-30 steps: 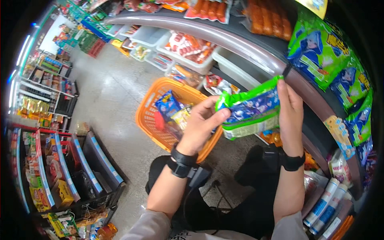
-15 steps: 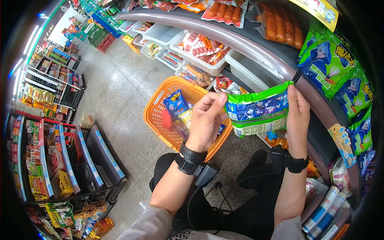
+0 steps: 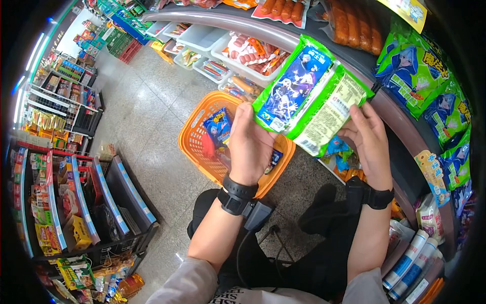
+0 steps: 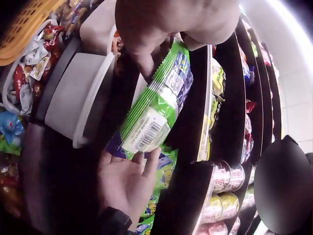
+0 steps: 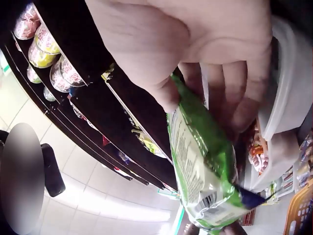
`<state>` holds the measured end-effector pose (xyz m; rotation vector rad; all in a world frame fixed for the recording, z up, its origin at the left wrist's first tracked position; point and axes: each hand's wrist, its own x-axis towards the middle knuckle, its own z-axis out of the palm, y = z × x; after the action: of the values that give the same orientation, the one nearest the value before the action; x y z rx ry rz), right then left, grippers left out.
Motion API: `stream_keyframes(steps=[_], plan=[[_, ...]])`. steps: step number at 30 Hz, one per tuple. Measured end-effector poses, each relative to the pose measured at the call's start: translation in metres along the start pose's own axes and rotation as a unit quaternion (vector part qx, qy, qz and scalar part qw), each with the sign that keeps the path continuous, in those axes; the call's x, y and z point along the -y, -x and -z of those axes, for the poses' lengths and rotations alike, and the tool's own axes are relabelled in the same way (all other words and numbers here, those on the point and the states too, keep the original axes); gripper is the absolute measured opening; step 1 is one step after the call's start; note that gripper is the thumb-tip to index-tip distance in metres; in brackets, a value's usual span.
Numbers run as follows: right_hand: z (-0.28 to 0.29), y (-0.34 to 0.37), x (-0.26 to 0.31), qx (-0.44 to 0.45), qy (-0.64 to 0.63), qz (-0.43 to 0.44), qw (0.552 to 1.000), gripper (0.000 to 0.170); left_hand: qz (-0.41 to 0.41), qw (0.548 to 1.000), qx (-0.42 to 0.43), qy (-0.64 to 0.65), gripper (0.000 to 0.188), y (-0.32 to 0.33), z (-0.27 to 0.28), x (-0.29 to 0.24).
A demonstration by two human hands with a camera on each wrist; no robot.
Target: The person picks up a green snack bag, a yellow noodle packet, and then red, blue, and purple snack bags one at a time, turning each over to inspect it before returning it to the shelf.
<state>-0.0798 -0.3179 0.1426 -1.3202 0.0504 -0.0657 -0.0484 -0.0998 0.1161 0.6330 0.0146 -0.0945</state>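
Observation:
A green-edged snack package (image 3: 296,83), with a blue picture panel and a pale printed panel, is held up tilted in the head view. My left hand (image 3: 251,149) pinches its lower left corner, thumb on the front. My right hand (image 3: 372,144) is at the right edge, and in the right wrist view the right hand (image 5: 190,44) has its thumb and fingers on opposite sides of the package (image 5: 200,161). In the left wrist view a barcode shows on the package (image 4: 146,129). Below stands an orange basket (image 3: 190,134) holding a blue packet (image 3: 218,126) and other items.
A curved shelf edge (image 3: 223,21) runs above the package, with sausage packs (image 3: 354,30) behind it. Similar green packages (image 3: 412,73) lie at the right. White tubs (image 3: 202,38) stand beyond the basket; a black rack (image 3: 121,197) is at the left.
The package has been raised and tilted, its left end swinging up and its printed faces turned toward the head view. My left hand has turned palm-up beneath its corner; the right hand's fingers have shifted along its edge.

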Motion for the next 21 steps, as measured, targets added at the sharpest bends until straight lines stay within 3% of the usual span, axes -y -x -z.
stream_keyframes(steps=[2, 4, 7, 9, 21], plan=[[-0.004, 0.0, 0.001, -0.011, -0.039, 0.004, 0.999, 0.03, 0.041, 0.994, 0.09, 0.036, 0.017, 0.003, 0.001, 0.0], [-0.003, 0.002, 0.003, -0.03, -0.074, 0.007, 0.997, 0.029, 0.025, 0.995, 0.099, -0.001, 0.019, 0.003, -0.002, 0.001], [-0.002, 0.0, 0.0, -0.012, -0.071, 0.01, 0.997, 0.03, 0.063, 0.988, 0.127, -0.065, 0.032, 0.012, -0.014, -0.001], [-0.004, 0.001, -0.001, -0.01, -0.072, 0.003, 0.997, 0.031, 0.076, 0.975, 0.155, -0.141, 0.047, 0.016, -0.017, -0.001], [-0.007, 0.002, -0.001, -0.001, -0.073, 0.024, 0.997, 0.031, 0.073, 0.973, 0.17, -0.138, 0.054, 0.02, -0.015, -0.003]])
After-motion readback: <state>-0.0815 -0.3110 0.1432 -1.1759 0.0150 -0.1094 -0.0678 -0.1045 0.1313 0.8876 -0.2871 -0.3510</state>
